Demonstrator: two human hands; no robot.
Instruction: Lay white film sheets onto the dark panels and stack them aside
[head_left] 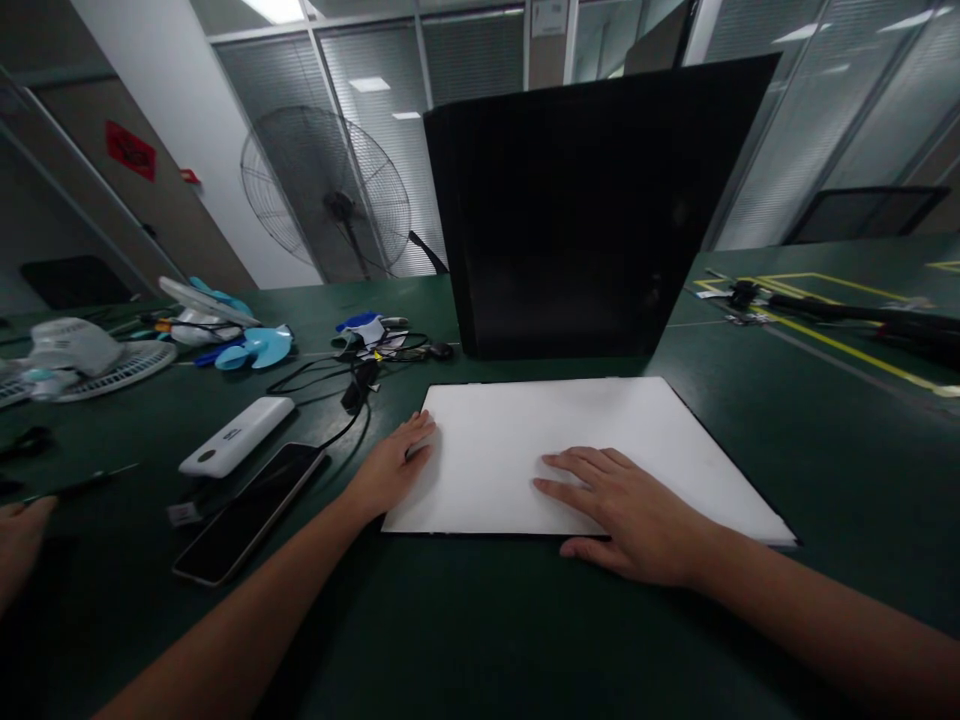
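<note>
A flat white panel with thin dark edges point(495, 460) lies on the green table in front of me. My left hand point(394, 465) rests at its left edge, fingers stretched out along the border. Over the panel's front middle, my right hand point(630, 510) lies with its fingers spread and its thumb past the near edge. Neither hand grips anything. Just behind the panel stands a large black box-like object point(592, 220), its dark front facing me.
Left of the panel lie a smartphone point(251, 515) with a cable and a white power bank point(237, 437). Fan parts point(259, 347) and tangled cables point(360, 385) sit farther back. Another person's hand point(22, 545) holds a thin tool at far left. Black rod-like equipment point(840, 308) lies at right.
</note>
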